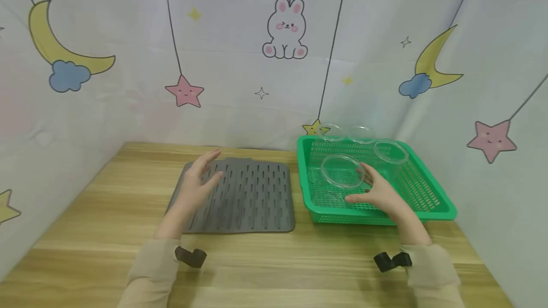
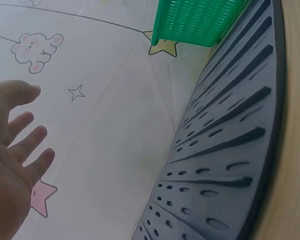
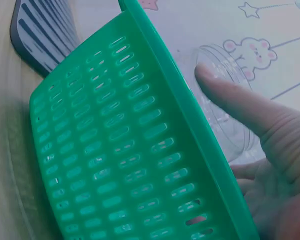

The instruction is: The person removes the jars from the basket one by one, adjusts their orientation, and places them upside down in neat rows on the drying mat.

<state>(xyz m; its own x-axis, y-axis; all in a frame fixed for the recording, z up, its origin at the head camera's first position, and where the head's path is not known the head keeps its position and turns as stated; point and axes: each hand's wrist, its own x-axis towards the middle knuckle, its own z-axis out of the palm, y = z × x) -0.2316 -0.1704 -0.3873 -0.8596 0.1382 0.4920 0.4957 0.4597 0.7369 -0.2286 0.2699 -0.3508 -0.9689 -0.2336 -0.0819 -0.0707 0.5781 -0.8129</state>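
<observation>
In the head view my right hand is at the front of a green plastic basket, its thumb and fingers around the right side of a clear bowl. The right wrist view shows the thumb across the wall of this bowl, while the other fingers are partly hidden behind the basket's rim. Several more clear bowls, one of them at the right, are in the back of the basket. My left hand hangs over the left part of a grey ridged mat, fingers apart and holding nothing.
The mat and basket lie side by side on a wood-grain table. Behind them hangs a white curtain printed with stars, moons and a rabbit, and it continues along both sides. Each wrist carries a black camera strap.
</observation>
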